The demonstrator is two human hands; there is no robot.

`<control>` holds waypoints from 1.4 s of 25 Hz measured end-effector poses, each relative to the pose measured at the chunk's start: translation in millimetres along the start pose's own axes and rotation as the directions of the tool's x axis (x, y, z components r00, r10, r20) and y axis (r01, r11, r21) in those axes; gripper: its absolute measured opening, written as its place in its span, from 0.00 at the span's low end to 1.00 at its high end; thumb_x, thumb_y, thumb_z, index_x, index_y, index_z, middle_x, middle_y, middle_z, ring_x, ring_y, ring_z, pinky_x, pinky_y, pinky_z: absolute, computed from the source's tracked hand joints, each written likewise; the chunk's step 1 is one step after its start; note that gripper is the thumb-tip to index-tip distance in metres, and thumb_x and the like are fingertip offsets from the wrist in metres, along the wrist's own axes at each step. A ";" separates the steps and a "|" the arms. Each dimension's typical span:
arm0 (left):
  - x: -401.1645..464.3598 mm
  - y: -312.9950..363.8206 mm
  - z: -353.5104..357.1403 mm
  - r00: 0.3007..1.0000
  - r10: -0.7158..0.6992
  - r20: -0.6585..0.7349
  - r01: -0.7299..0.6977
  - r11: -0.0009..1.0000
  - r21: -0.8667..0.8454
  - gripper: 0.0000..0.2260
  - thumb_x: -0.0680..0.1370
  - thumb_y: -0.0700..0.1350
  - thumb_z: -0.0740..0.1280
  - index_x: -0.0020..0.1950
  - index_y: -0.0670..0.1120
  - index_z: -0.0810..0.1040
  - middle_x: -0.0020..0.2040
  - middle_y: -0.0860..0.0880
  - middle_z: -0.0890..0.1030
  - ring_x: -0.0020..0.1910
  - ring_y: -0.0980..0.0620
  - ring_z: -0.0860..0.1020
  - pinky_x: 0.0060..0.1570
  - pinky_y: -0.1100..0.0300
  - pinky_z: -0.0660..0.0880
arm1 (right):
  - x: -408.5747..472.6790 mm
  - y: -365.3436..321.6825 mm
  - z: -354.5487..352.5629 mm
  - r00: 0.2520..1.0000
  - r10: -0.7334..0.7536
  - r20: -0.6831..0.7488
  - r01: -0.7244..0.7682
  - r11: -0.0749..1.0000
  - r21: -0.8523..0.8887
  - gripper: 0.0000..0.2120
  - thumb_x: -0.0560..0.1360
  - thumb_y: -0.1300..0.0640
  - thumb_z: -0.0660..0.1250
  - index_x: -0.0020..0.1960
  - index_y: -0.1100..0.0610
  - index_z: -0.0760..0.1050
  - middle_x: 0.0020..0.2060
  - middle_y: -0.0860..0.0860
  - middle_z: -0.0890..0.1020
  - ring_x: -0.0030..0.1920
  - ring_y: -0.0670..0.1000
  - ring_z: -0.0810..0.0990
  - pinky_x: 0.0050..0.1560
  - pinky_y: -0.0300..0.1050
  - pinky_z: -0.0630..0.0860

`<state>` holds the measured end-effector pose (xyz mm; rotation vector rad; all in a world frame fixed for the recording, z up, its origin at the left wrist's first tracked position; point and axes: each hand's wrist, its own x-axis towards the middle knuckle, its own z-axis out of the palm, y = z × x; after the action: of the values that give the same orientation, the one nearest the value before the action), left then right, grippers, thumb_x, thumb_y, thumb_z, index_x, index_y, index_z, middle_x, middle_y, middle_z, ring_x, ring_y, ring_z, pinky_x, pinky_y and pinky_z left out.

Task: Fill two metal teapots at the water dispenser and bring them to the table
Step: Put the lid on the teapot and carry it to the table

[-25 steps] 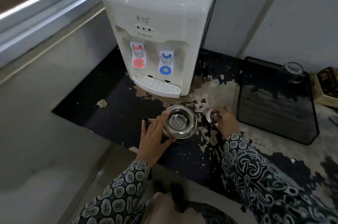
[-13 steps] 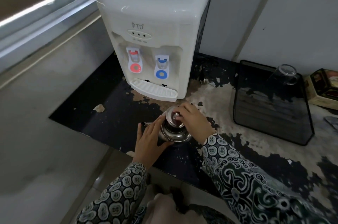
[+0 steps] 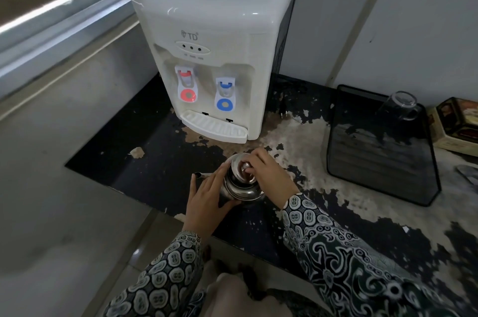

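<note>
The teapot point(image 3: 240, 184) stands on the worn black counter point(image 3: 144, 161), just near of the dispenser point(image 3: 214, 58) and its drip tray point(image 3: 213, 128), spout pointing left. The left hand point(image 3: 207, 200) is wrapped against the pot's left side, fingers together, steadying it. The right hand point(image 3: 269, 177) reaches over from the right and pinches the knob of the lid point(image 3: 239, 174) between its fingertips.

The step looks like seating the lid. To do it well, keep the left palm firm so the pot cannot slide on the flaking surface, lower the lid level, and turn it slightly until the rim drops in all round (a tilted lid will rattle off on the walk). Only one pot is in view; whether it holds water cannot be told. Lift by the body or handle, spout kept level.
</note>
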<state>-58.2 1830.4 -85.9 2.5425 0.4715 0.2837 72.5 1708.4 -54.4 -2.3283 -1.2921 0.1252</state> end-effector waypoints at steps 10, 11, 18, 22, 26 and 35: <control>1.8 -1.4 2.9 1.000 0.012 0.021 -0.013 0.998 0.066 0.32 0.69 0.65 0.55 0.72 0.58 0.60 0.74 0.54 0.66 0.71 0.52 0.68 0.72 0.44 0.45 | 4.6 -4.3 13.7 0.998 0.041 0.049 -0.036 0.994 -0.101 0.19 0.72 0.53 0.51 0.52 0.61 0.75 0.51 0.60 0.78 0.48 0.61 0.79 0.44 0.56 0.79; 2.4 -0.5 2.1 1.000 0.012 0.026 -0.014 0.997 0.070 0.32 0.69 0.65 0.56 0.72 0.58 0.61 0.74 0.54 0.66 0.71 0.52 0.68 0.72 0.44 0.45 | 2.0 -5.5 12.2 0.998 0.041 0.036 -0.039 0.997 -0.067 0.17 0.72 0.54 0.54 0.52 0.61 0.75 0.51 0.60 0.78 0.48 0.61 0.79 0.44 0.56 0.79; 4.8 7.0 -0.8 0.998 -0.001 0.060 -0.007 0.991 0.133 0.33 0.72 0.52 0.70 0.74 0.53 0.60 0.73 0.49 0.67 0.71 0.48 0.68 0.71 0.36 0.50 | -1.3 2.9 17.4 1.000 -0.024 -0.006 0.024 0.999 -0.048 0.16 0.69 0.61 0.69 0.56 0.56 0.74 0.55 0.54 0.79 0.51 0.55 0.79 0.50 0.50 0.77; 10.3 17.9 -8.0 0.987 -0.070 0.146 0.041 0.980 0.194 0.32 0.75 0.54 0.65 0.76 0.53 0.54 0.75 0.50 0.62 0.72 0.50 0.65 0.73 0.39 0.48 | -1.2 2.8 18.4 1.000 0.019 0.012 -0.019 1.000 -0.002 0.17 0.69 0.61 0.69 0.58 0.56 0.73 0.55 0.53 0.78 0.53 0.55 0.79 0.54 0.51 0.75; 18.6 22.8 -16.2 0.970 -0.106 0.217 0.051 0.968 0.246 0.33 0.75 0.56 0.64 0.76 0.54 0.53 0.74 0.51 0.62 0.71 0.49 0.65 0.73 0.42 0.50 | 5.6 1.5 9.8 0.997 0.051 0.063 -0.052 0.999 0.013 0.16 0.71 0.59 0.68 0.58 0.55 0.72 0.58 0.52 0.76 0.58 0.54 0.75 0.57 0.50 0.71; 34.1 17.1 -42.3 0.878 -0.117 0.464 -0.026 0.957 0.289 0.39 0.68 0.71 0.52 0.75 0.54 0.56 0.73 0.52 0.61 0.67 0.48 0.71 0.71 0.43 0.56 | -0.9 2.2 -15.6 0.981 0.100 0.168 -0.157 0.913 0.376 0.15 0.73 0.57 0.67 0.59 0.56 0.73 0.57 0.48 0.76 0.55 0.43 0.72 0.52 0.25 0.66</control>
<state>-34.5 1849.7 -37.8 2.7441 0.3972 -0.4625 78.4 1701.1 -41.7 -2.0850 -1.0610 0.5545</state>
